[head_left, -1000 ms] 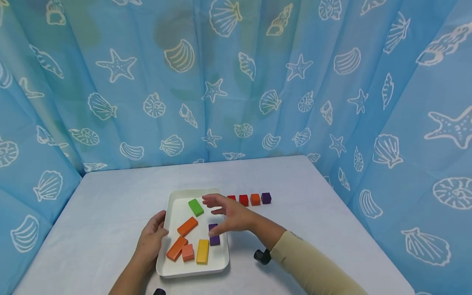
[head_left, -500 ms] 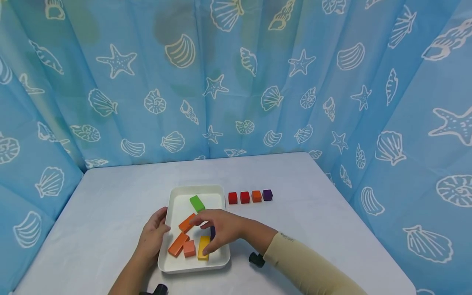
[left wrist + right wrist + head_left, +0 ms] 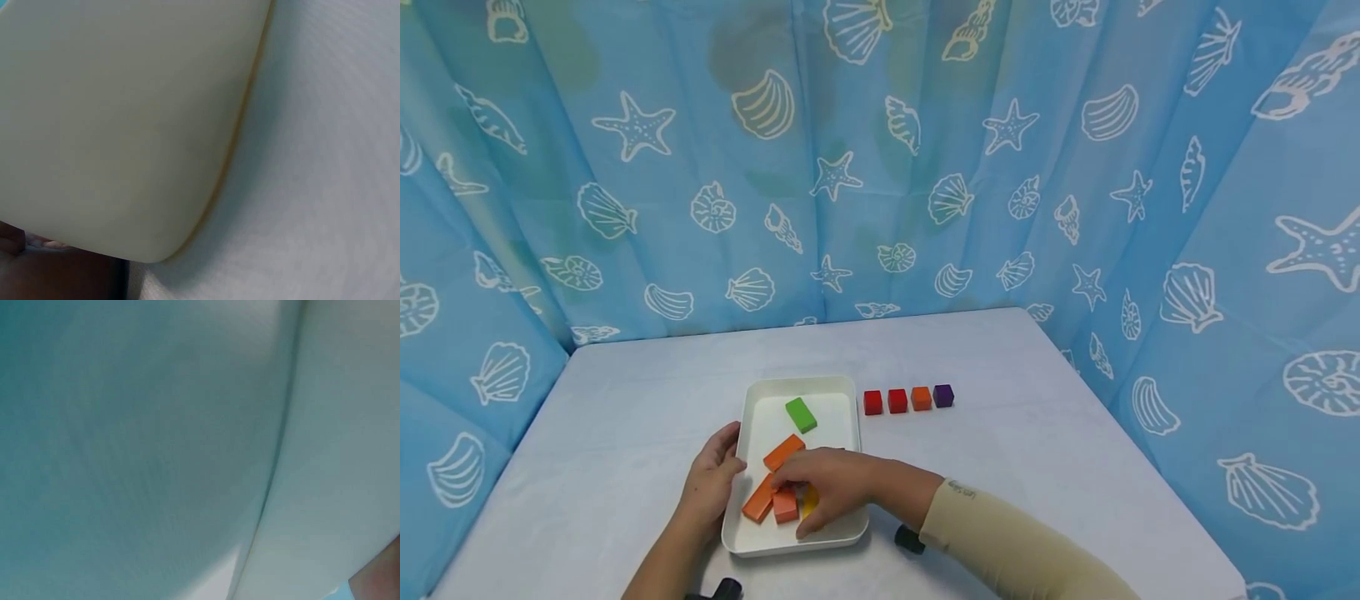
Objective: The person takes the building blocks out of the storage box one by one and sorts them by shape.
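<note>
A shallow white tray (image 3: 797, 548) lies on the table, with small coloured blocks in it. My left hand (image 3: 709, 479) holds the tray's left side, its thumb at the rim. In the left wrist view the tray's outer wall (image 3: 125, 125) fills much of the picture. Over the tray's lower part, my right hand (image 3: 835, 483) reaches down with thumb and fingers apart. Its fingertips are just above a salmon cube (image 3: 786, 506), its thumb below and to the right. A yellow block (image 3: 810, 500) shows partly beneath this hand. The purple block is hidden under it.
Two orange blocks, one upper (image 3: 784, 452) and one lower (image 3: 758, 500), and a green block (image 3: 801, 414) also lie in the tray. Right of it stand a row of cubes: two red (image 3: 872, 402), one orange (image 3: 921, 398), one purple (image 3: 943, 396). A shell-patterned curtain (image 3: 880, 167) surrounds the table.
My right hand has moved down and left from the tray's upper right to its lower part, over the yellow block and beside the salmon cube. My left hand stays at the tray's side.
</note>
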Motion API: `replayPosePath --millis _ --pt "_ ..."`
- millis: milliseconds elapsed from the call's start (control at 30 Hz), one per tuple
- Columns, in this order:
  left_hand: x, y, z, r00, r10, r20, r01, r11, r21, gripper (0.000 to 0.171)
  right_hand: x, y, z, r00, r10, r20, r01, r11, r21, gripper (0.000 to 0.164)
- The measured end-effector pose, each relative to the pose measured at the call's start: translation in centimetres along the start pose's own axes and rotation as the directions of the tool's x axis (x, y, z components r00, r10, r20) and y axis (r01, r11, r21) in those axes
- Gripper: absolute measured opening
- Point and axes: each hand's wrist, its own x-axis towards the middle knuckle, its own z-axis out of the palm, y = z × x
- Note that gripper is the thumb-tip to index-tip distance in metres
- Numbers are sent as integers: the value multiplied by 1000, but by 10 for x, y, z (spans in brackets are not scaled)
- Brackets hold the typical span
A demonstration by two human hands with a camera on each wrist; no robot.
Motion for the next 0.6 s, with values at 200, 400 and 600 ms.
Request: replayPosePath --millis 200,400,600 --pt "1 0 -1 1000 -2 2 2 1000 3 72 7 -5 6 999 43 11 -43 999 -32 54" --pt "2 -1 0 1000 -18 -12 18 1000 8 73 13 -8 11 999 37 -22 -37 999 -28 45" --pt "3 -1 1 1000 -20 -23 20 1000 6 74 12 -8 13 997 39 -69 -35 998 50 39"
